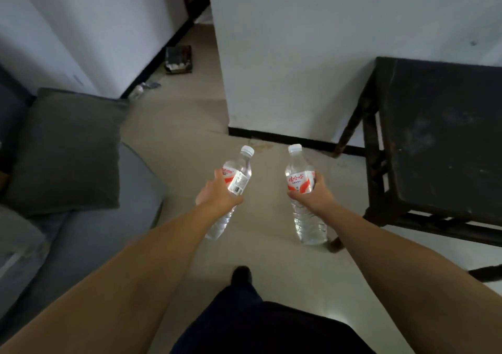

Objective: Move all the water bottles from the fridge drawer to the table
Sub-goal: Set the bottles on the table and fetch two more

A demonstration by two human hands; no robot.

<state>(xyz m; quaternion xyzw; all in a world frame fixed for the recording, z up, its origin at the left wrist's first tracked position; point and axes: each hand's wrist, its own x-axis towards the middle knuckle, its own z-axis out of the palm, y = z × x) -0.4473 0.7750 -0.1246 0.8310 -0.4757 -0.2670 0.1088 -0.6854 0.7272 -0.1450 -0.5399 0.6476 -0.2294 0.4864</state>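
Over bare floor, left hand [217,193] grips one water bottle [231,190] mid-label; right hand [312,195] grips second bottle [303,190] likewise. Both held capped, near upright for carrying; dark table [445,142] just right.

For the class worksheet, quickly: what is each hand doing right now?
Left hand: closed around a water bottle.
Right hand: closed around a second water bottle.

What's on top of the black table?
The part of the black table that shows is bare, just dusty marks. Its far right side runs out of the picture, so that part can't be seen.
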